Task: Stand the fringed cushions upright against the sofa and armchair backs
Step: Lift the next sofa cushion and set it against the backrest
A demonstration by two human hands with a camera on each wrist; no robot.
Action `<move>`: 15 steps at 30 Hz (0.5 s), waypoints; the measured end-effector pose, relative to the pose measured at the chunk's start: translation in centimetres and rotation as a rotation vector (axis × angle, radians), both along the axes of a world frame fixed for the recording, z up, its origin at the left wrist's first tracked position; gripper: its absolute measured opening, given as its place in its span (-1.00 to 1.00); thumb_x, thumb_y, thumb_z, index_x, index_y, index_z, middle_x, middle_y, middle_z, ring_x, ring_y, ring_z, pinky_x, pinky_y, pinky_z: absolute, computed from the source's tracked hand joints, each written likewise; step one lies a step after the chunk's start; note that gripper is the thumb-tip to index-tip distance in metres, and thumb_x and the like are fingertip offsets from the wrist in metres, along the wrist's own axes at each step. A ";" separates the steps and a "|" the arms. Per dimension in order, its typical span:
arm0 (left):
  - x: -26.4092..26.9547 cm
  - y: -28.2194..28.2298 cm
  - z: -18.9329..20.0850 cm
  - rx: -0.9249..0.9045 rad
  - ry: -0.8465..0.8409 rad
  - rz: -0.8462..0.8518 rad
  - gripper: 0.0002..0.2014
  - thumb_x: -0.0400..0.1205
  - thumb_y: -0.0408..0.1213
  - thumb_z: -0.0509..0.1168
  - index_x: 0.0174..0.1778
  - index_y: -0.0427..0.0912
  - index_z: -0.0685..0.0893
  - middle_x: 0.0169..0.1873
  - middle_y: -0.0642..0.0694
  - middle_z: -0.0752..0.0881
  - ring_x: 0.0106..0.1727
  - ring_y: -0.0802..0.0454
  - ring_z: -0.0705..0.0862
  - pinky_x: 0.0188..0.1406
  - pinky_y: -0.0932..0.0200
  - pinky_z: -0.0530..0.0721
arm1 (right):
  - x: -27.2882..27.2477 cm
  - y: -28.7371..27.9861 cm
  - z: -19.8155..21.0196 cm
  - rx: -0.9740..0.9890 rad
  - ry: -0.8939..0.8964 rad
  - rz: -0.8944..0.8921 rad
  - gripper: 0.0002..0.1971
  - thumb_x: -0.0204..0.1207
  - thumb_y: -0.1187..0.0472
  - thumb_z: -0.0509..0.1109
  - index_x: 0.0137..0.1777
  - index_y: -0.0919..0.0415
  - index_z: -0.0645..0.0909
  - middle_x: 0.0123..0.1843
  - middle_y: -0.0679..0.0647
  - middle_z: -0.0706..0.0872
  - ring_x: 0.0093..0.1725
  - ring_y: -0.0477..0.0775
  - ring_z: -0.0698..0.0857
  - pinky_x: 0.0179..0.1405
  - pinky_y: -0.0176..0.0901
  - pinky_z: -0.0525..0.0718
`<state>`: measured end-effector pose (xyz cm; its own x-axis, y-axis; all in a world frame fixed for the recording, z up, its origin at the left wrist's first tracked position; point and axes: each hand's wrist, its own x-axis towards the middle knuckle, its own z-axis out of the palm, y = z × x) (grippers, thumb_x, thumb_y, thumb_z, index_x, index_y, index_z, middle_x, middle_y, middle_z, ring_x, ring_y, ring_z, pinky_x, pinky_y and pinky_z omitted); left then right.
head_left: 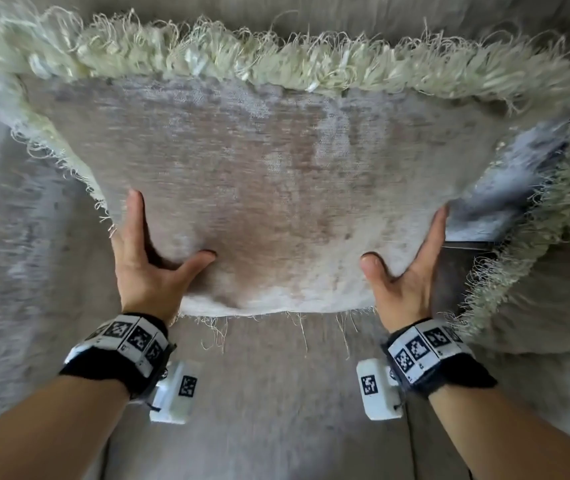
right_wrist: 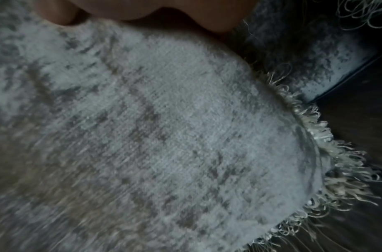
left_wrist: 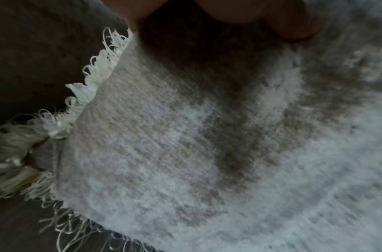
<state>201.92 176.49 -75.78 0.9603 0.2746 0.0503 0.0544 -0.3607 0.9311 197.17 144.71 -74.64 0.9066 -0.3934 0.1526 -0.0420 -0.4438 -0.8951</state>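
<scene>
A grey velvet cushion [head_left: 276, 174] with a cream fringe [head_left: 242, 60] is held up over the seat, its face towards me. My left hand [head_left: 169, 233] grips its lower left corner, thumb pressed into the front and forefinger up along the edge. At the lower right corner my right hand [head_left: 405, 237] holds it the same way. The other fingers are hidden behind the cushion. Both wrist views are filled by the cushion [left_wrist: 207, 136] [right_wrist: 164, 127], with its fringe [left_wrist: 86, 88] [right_wrist: 327, 153] at the side.
Below lies the grey velvet seat [head_left: 276, 393], with a seam [head_left: 410, 445] to the right. A padded arm [head_left: 17, 271] rises at left and the back [head_left: 311, 15] stands behind. A second fringed cushion [head_left: 546, 157] sits at right.
</scene>
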 end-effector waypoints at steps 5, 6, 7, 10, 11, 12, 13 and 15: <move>-0.6 0.2 1.2 0.088 0.081 -0.023 0.22 0.18 -0.08 0.72 0.70 0.36 0.13 0.40 -0.03 0.36 0.36 0.51 0.39 0.48 0.56 0.23 | -0.8 0.3 1.7 0.025 0.005 0.039 0.15 0.38 -0.40 0.44 0.78 -0.12 -0.21 0.80 0.07 -0.06 0.74 -0.31 0.04 0.66 -0.24 0.28; -0.6 0.5 2.0 0.119 0.087 -0.030 0.18 0.20 -0.05 0.68 0.69 0.35 0.16 0.45 -0.15 0.34 0.39 0.33 0.42 0.46 0.58 0.23 | -1.0 0.5 2.4 -0.002 0.009 0.037 0.13 0.40 -0.35 0.45 0.78 -0.02 -0.16 0.77 0.13 0.02 0.66 -0.42 0.16 0.54 -0.44 0.35; -0.7 0.8 2.8 0.158 0.090 -0.033 0.12 0.21 -0.04 0.66 0.68 0.30 0.22 0.50 -0.24 0.31 0.44 0.18 0.40 0.44 0.62 0.21 | -1.4 0.6 3.2 -0.079 0.023 0.010 0.09 0.41 -0.32 0.43 0.78 0.07 -0.07 0.70 0.22 0.15 0.55 -0.41 0.32 0.41 -0.57 0.36; -1.3 1.9 5.7 0.264 0.087 -0.018 -0.15 0.34 -0.05 0.65 0.57 0.14 0.48 0.55 -0.28 0.30 0.53 0.12 0.30 0.42 0.60 0.19 | -2.2 1.5 6.5 -0.249 0.024 -0.094 -0.09 0.40 -0.26 0.45 0.67 0.20 0.30 0.46 0.33 0.39 0.33 -0.18 0.40 0.26 -0.71 0.28; -1.5 2.3 7.0 0.286 0.097 -0.012 -0.26 0.39 -0.03 0.63 0.51 0.10 0.55 0.53 -0.25 0.34 0.52 0.11 0.33 0.43 0.49 0.25 | -2.4 1.8 7.5 -0.300 -0.008 -0.087 -0.20 0.42 -0.23 0.46 0.56 0.25 0.45 0.39 0.30 0.46 0.31 -0.13 0.43 0.30 -0.62 0.32; -1.6 2.6 8.4 0.307 0.116 -0.018 -0.37 0.44 -0.01 0.59 0.45 0.07 0.61 0.49 -0.21 0.40 0.50 0.06 0.39 0.42 0.37 0.31 | -2.4 2.4 8.8 -0.371 -0.049 -0.050 -0.33 0.46 -0.19 0.45 0.42 0.28 0.57 0.29 0.25 0.55 0.26 -0.05 0.50 0.32 -0.46 0.41; -1.7 3.1 9.8 0.336 0.147 -0.044 -0.46 0.49 0.01 0.55 0.40 0.05 0.65 0.46 -0.17 0.47 0.46 0.01 0.46 0.37 0.27 0.37 | -2.3 3.2 10.2 -0.435 -0.070 0.019 -0.45 0.50 -0.16 0.44 0.29 0.27 0.65 0.17 0.17 0.63 0.17 0.03 0.59 0.29 -0.26 0.51; -1.8 4.1 13.1 0.362 0.235 -0.135 -0.55 0.53 0.03 0.49 0.33 0.04 0.69 0.36 -0.10 0.60 0.32 -0.04 0.62 0.25 0.12 0.51 | -1.7 5.2 13.8 -0.491 -0.044 0.211 -0.57 0.55 -0.15 0.40 0.17 0.21 0.69 0.00 0.02 0.69 0.01 0.09 0.68 0.13 0.04 0.63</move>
